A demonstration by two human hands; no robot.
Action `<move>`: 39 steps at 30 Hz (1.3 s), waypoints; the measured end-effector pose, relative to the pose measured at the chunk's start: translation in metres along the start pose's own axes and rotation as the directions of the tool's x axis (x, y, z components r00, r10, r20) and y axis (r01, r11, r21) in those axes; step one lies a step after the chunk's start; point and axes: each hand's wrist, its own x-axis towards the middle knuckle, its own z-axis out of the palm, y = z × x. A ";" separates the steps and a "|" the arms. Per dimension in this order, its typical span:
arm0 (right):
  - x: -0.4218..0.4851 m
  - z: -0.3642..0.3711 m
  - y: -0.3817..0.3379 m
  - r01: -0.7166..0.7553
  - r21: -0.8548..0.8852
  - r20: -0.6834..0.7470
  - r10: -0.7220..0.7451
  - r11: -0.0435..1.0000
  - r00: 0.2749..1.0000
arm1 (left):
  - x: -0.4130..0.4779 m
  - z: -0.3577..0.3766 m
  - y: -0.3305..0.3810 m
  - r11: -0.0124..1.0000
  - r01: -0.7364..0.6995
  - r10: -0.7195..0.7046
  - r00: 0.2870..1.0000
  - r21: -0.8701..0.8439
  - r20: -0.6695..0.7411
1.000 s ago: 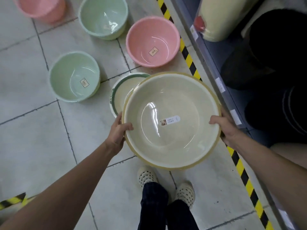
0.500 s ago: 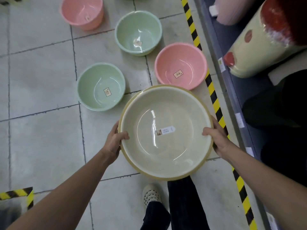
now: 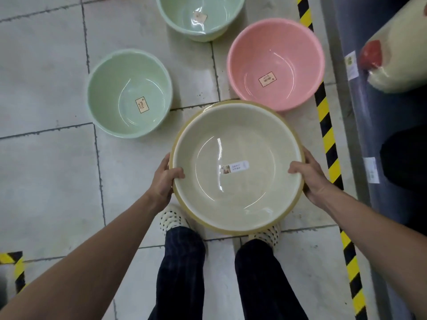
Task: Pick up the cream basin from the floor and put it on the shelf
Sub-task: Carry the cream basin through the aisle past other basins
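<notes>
Cream basin (image 3: 231, 199), held clear of the floor (image 3: 46, 181) at about waist height, mouth up and close to level, directly above the person's two feet. The left hand (image 3: 165, 179) and right hand (image 3: 309, 179) grip opposite sides of the rim. Each thumb is hooked over the lip into the bowl, while the remaining fingers curl round the outer wall and are mostly hidden.

Compared with one second ago, the grip and the level attitude are unchanged. The legs have moved from a stride to a side-by-side stance. The green-rimmed basin that showed under the left edge is no longer visible. The right hand, formerly over the shelf (image 3: 342, 93) edge, now sits left of the striped floor tape (image 3: 328, 139).

This suggests the lift is complete and the placing has not begun; the basin still has to travel rightward onto the shelf.

The basin is wide and shallow, with a pale cream, glossy inside that carries curved highlights. Its rim is a darker yellow band, and a small white label (image 3: 235, 167) is stuck near the centre of the bottom. It holds nothing else.

Two green basins (image 3: 129, 93) (image 3: 201, 15) and a pink basin (image 3: 276, 63) remain on the floor beyond it.
</notes>
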 end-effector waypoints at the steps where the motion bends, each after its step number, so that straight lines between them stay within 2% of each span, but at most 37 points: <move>1: 0.007 0.002 0.005 -0.001 0.004 -0.006 0.001 1.000 1.000 | 0.008 0.000 -0.004 1.000 -0.001 0.001 1.000 -0.003 0.000; 9: 0.048 0.013 0.036 0.000 0.001 -0.023 0.000 1.000 1.000 | 0.057 -0.005 -0.026 1.000 0.001 -0.001 1.000 0.000 0.006; 15: 0.074 0.014 0.065 -0.058 0.020 -0.011 0.058 0.998 0.998 | 0.082 -0.005 -0.042 1.000 0.010 -0.010 1.000 0.007 0.008; 21: 0.085 0.009 0.084 -0.091 0.043 0.057 0.089 0.995 0.994 | 0.093 -0.002 -0.045 0.999 0.007 -0.009 0.999 0.049 0.043; 25: 0.090 0.002 0.085 -0.104 0.061 0.138 0.095 0.993 0.986 | 0.101 -0.010 -0.050 0.997 -0.038 0.028 0.990 0.070 0.141; 32: 0.096 -0.001 0.090 -0.059 -0.014 0.138 0.060 0.998 0.989 | 0.105 -0.018 -0.053 0.993 -0.017 -0.007 0.981 0.120 0.193; 39: 0.099 0.002 0.096 -0.012 0.038 0.113 0.007 0.999 0.994 | 0.113 -0.021 -0.056 0.991 -0.051 0.024 0.977 0.125 0.210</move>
